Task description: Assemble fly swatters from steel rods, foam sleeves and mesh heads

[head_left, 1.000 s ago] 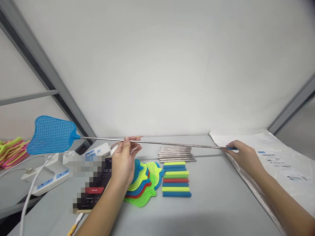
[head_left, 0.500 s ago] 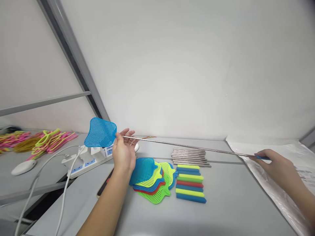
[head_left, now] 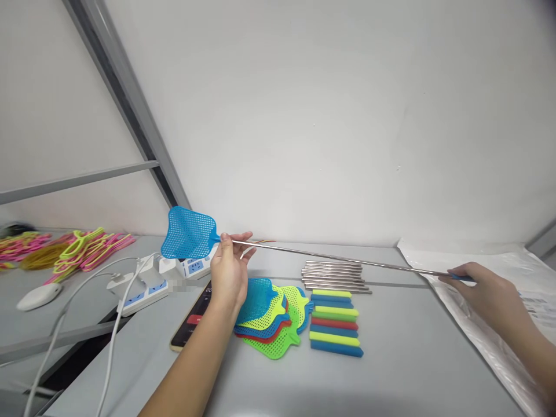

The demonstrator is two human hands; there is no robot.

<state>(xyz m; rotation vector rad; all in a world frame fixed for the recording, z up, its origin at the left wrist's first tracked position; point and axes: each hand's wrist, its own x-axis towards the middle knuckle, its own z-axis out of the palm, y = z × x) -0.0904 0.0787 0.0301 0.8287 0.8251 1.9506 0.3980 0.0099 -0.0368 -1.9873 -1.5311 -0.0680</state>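
Note:
A fly swatter with a blue mesh head [head_left: 190, 233] and a long thin metal rod [head_left: 330, 256] is held level above the table. My left hand [head_left: 230, 269] pinches the rod just beside the head, its other fingers loosely extended. At the far end, my right hand [head_left: 484, 292] is closed round the swatter's blue grip, which is mostly hidden. Loose swatter heads [head_left: 275, 344] in blue, yellow, red and green overlap on the table below. Beside them lie several metal rods [head_left: 334, 277] in a bundle and a column of coloured handle sleeves [head_left: 334, 324].
A phone [head_left: 191, 318] lies partly behind my left forearm. White power strips [head_left: 145, 298] with plugs and cables stand at the left, near pink and yellow cords [head_left: 89, 249] and a white mouse-like object [head_left: 39, 296]. Plastic sheeting [head_left: 490, 260] covers the right side.
The swatter's head and my left hand have shifted to the right, uncovering more of the phone. My right hand keeps its hold on the grip, almost unmoved.

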